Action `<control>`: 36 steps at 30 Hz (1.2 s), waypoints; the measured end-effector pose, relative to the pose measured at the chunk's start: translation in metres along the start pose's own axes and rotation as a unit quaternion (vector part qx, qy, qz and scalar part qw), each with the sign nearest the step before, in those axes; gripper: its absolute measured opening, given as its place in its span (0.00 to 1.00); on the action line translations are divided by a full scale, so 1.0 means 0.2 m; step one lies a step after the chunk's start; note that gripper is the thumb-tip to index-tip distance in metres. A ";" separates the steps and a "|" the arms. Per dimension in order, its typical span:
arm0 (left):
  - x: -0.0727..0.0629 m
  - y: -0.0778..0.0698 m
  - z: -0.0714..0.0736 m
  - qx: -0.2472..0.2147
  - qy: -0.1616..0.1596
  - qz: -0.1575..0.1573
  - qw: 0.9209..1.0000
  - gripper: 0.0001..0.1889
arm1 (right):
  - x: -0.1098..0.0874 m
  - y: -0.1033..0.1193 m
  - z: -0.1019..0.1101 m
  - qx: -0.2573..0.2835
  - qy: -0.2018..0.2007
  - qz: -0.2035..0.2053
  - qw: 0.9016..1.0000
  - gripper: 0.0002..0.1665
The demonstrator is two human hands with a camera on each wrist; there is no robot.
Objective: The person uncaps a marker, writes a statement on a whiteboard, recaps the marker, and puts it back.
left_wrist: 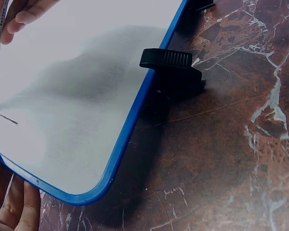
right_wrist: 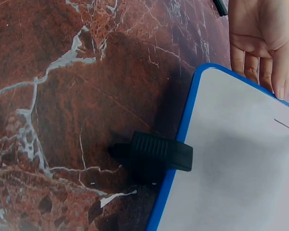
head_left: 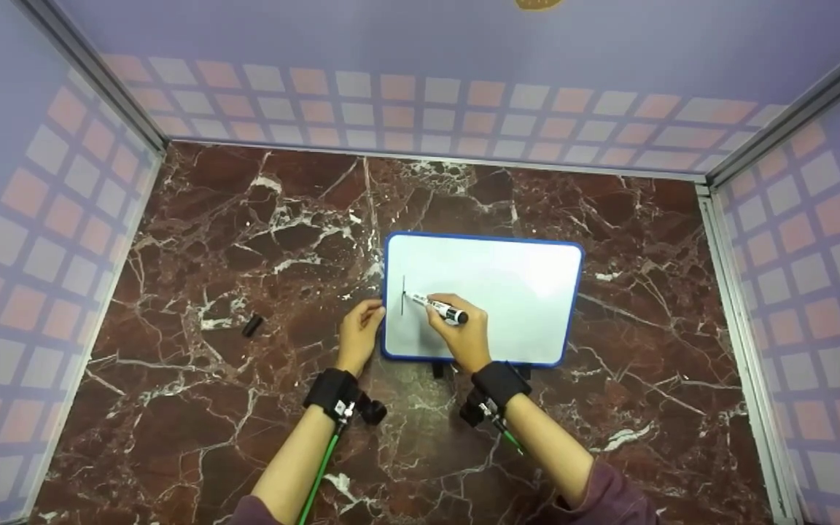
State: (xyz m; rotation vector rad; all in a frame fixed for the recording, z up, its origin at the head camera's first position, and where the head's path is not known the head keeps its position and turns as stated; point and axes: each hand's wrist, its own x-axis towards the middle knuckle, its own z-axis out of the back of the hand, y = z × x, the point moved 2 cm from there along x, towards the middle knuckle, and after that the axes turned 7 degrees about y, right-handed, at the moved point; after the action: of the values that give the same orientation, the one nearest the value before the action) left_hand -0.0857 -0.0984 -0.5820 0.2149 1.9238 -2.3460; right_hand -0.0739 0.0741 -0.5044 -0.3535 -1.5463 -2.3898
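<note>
A whiteboard (head_left: 515, 292) with a blue frame lies in the middle of the marbled surface. My right hand (head_left: 466, 332) pinches a white and black marker (head_left: 445, 311) over the board's left part. The marker's black tip meets a thin dark line (head_left: 402, 305) that runs up and down near the left edge. At that same edge my left hand (head_left: 360, 334) grips the blue rim (left_wrist: 36, 181). Its thumb (right_wrist: 281, 79) lies on the rim, and the other fingers (left_wrist: 30, 204) are outside and partly behind it.
A black marker cap (head_left: 251, 325) lies on the surface, left of my left hand. Black clips (left_wrist: 168, 58) stick out from the board's near edge, one also visible as a dark clip (right_wrist: 156, 151) in the right wrist view. Checkered purple walls (head_left: 420, 109) enclose the surface.
</note>
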 end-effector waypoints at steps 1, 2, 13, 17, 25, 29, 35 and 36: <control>0.00 0.00 0.00 0.000 0.000 0.001 1.000 0.13 | 0.00 0.00 0.00 -0.002 -0.001 0.000 1.000 0.07; 0.00 0.00 0.00 0.002 0.000 0.001 1.000 0.13 | 0.00 0.00 0.00 -0.005 -0.002 0.000 1.000 0.07; 0.00 0.01 0.00 -0.008 -0.001 -0.007 1.000 0.14 | -0.01 -0.02 0.04 -0.009 -0.021 0.001 1.000 0.07; 0.00 0.00 0.01 0.004 -0.001 0.000 1.000 0.14 | -0.02 -0.02 0.06 -0.009 -0.027 0.001 1.000 0.07; 0.00 -0.01 0.01 0.000 0.002 0.005 1.000 0.13 | -0.02 -0.01 0.07 -0.008 -0.036 -0.003 0.999 0.06; 0.00 -0.01 0.00 0.004 -0.003 0.002 1.000 0.14 | -0.01 0.00 0.07 0.010 -0.046 0.004 0.999 0.07; -0.02 -0.08 0.01 -0.005 -0.002 0.001 1.000 0.13 | 0.01 0.01 0.08 0.006 -0.054 0.015 0.998 0.07; -0.03 -0.10 0.01 -0.005 -0.002 0.001 1.000 0.13 | 0.01 0.01 0.08 0.006 -0.054 0.017 0.998 0.08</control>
State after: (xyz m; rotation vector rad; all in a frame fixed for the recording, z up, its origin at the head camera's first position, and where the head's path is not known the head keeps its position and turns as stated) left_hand -0.0828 -0.0966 -0.5605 0.2120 1.9337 -2.3326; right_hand -0.0745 0.0873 -0.4948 -0.5095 -1.5863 -2.3711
